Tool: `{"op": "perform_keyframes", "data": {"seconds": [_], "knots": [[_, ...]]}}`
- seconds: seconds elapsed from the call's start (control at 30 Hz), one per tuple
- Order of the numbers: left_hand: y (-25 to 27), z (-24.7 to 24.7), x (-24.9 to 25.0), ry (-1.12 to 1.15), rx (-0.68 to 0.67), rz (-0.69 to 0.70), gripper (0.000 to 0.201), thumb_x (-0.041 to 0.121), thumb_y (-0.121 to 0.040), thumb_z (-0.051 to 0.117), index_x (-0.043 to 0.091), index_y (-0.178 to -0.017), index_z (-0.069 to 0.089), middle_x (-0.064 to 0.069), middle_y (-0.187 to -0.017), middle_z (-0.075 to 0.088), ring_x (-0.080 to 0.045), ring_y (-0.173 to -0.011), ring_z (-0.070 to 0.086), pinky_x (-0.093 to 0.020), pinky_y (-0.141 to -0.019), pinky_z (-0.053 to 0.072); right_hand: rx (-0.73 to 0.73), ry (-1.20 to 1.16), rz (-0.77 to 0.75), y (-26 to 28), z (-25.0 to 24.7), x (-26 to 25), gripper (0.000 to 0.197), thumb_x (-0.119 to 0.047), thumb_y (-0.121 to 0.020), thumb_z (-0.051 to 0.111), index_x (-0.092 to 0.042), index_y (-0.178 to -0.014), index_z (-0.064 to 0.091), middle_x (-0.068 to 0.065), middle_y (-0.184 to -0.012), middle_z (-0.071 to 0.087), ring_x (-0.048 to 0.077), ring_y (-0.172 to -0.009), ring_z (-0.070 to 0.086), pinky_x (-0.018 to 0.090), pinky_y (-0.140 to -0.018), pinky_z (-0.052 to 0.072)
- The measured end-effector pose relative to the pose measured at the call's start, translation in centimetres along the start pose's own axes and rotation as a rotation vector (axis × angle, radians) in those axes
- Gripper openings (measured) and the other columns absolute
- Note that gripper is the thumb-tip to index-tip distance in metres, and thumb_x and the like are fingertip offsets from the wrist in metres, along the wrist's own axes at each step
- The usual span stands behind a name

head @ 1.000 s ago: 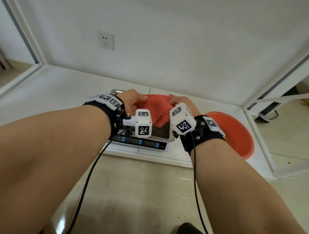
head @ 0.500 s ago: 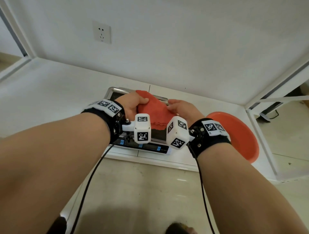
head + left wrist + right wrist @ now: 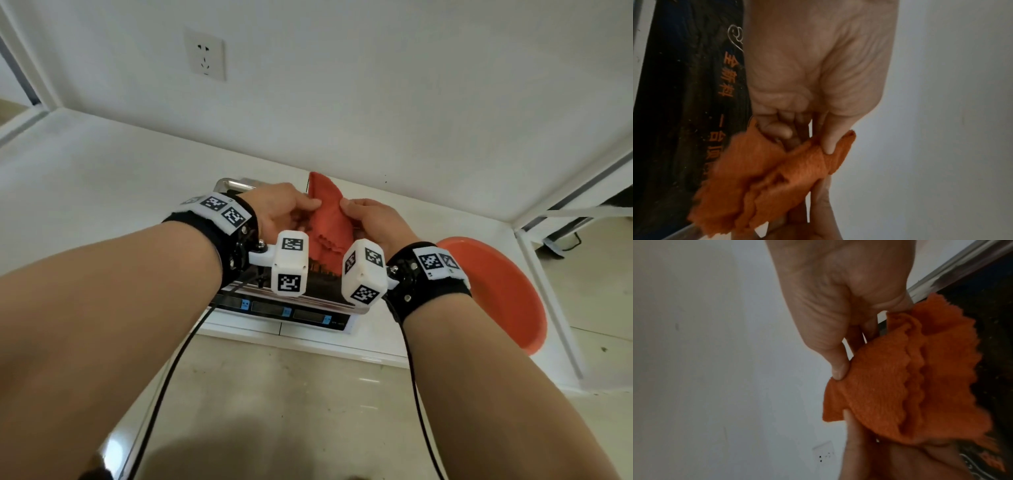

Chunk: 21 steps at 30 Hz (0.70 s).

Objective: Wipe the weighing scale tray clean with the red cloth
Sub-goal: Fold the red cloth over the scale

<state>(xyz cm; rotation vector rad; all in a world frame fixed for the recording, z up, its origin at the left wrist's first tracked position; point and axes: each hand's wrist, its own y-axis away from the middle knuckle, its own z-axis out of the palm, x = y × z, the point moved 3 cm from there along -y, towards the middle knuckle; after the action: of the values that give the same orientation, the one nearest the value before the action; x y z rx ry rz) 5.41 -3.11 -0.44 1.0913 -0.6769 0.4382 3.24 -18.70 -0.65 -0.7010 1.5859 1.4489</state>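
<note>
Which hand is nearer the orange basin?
Right. The right hand holds the red cloth beside the orange basin; the left hand is farther, across the cloth.

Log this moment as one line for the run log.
left hand: pinches red cloth | right hand: pinches red cloth | cloth: held above scale tray | wiping: not underway

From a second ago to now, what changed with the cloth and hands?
Both hands, left hand and right hand, raised the red cloth off the scale tray and gathered it upright between them. Both keep pinching it. Scale and orange basin stayed put.
</note>
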Motion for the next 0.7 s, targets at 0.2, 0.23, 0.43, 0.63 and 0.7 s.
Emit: {"op": "perform_keyframes", "data": {"seconds": [0.2,0.23,0.43,0.63,0.7], "knots": [[-0.6,-2.0,0.8,0.108,0.029,0.005,0.022,0.021,-0.098,0.043,0.007,-0.103,0.059,-0.013,-0.094,0.066,-0.027,-0.083,0.063,-0.045,-0.07,0.051,0.031,-0.123,0.084,-1.1,0.2,-0.1,0.037,-0.023,-0.105,0.048,0.005,-0.128,0.056,0.023,-0.113,0.068,0.033,-0.093,0.068,0.038,-0.064,0.058],[-0.6,-2.2,0.9,0.129,0.037,0.003,0.023,0.022,-0.098,0.042,0.006,-0.104,0.058,-0.014,-0.094,0.066,-0.028,-0.083,0.063,-0.046,-0.069,0.05,0.037,-0.113,0.07,-1.3,0.1,-0.3,0.034,-0.022,-0.105,0.048,0.006,-0.122,0.057,0.021,-0.104,0.069,0.032,-0.086,0.067,0.035,-0.057,0.058],[-0.7,-2.7,1.3,0.203,0.038,0.004,0.024,0.027,-0.097,0.047,0.008,-0.101,0.061,-0.014,-0.09,0.068,-0.029,-0.082,0.065,-0.048,-0.07,0.05,0.027,-0.097,0.086,-2.2,1.2,-0.1,0.042,-0.035,-0.101,0.055,-0.003,-0.127,0.061,0.023,-0.106,0.073,0.037,-0.095,0.071,0.059,-0.084,0.057],[-0.9,-3.0,1.7,0.18,-0.02,0.058,0.033,0.014,-0.096,0.046,0.009,-0.129,0.053,-0.017,-0.115,0.065,-0.034,-0.098,0.064,-0.05,-0.08,0.054,-0.153,0.002,0.021,-2.8,2.5,0.0,0.057,-0.025,-0.085,0.079,-0.005,-0.132,0.053,0.023,-0.121,0.068,0.04,-0.108,0.069,0.057,-0.088,0.057],[-1.1,-2.8,1.8,0.129,0.0,0.1,0.032,0.007,-0.096,0.045,0.012,-0.127,0.053,-0.016,-0.106,0.065,-0.032,-0.09,0.065,-0.046,-0.068,0.057,-0.148,0.053,0.014,-3.2,2.4,-0.1,0.047,-0.017,-0.087,0.076,-0.004,-0.128,0.057,0.023,-0.118,0.07,0.04,-0.108,0.069,0.056,-0.091,0.057]]}}
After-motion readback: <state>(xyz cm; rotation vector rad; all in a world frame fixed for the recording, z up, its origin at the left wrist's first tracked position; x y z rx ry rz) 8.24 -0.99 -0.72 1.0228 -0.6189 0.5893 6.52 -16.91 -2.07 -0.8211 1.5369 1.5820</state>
